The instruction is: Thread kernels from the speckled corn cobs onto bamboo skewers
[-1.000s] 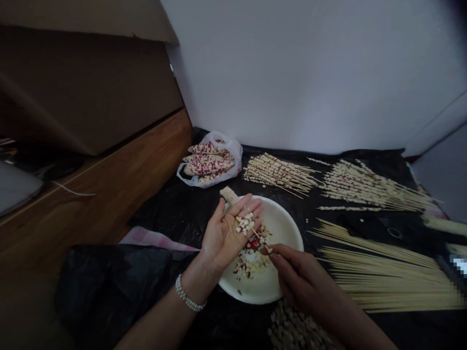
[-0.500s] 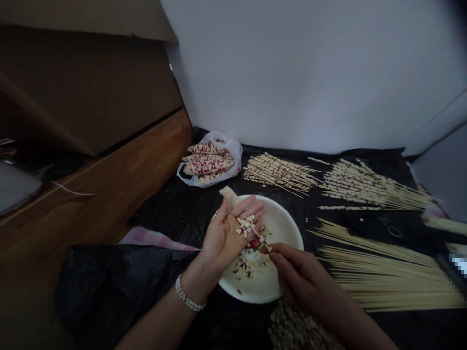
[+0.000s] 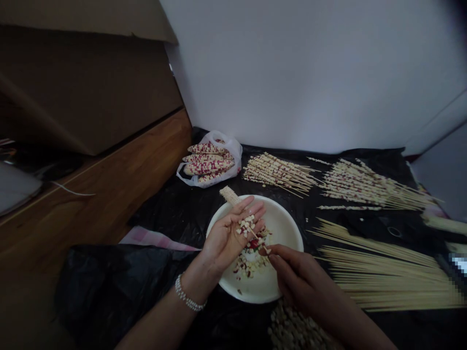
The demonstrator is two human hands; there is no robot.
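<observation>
My left hand (image 3: 224,238) is palm up above the white bowl (image 3: 290,233), fingers extended and slightly cupped. It holds a small heap of pale and purple corn kernels (image 3: 247,223). Between the fingertips of my right hand (image 3: 288,267) is a thin bamboo skewer (image 3: 254,235), its tip among the kernels in the left palm. A kernel or two seem to sit on the skewer near the right fingers. Loose kernels (image 3: 250,265) and something red and green lie in the bowl. A stripped corn cob (image 3: 229,195) leans at the rim behind my left hand.
Speckled corn ears (image 3: 207,167) lie in a white plastic bag (image 3: 235,146). Threaded kernel skewers form two piles (image 3: 277,170) at the back. Bare skewers (image 3: 386,277) are spread at the right. Kernels (image 3: 295,325) heap in front. Black plastic sheeting (image 3: 156,214) lies underneath.
My left thumb has folded inward toward the kernels. The skewer's tip and my right fingers have shifted slightly left and up.
</observation>
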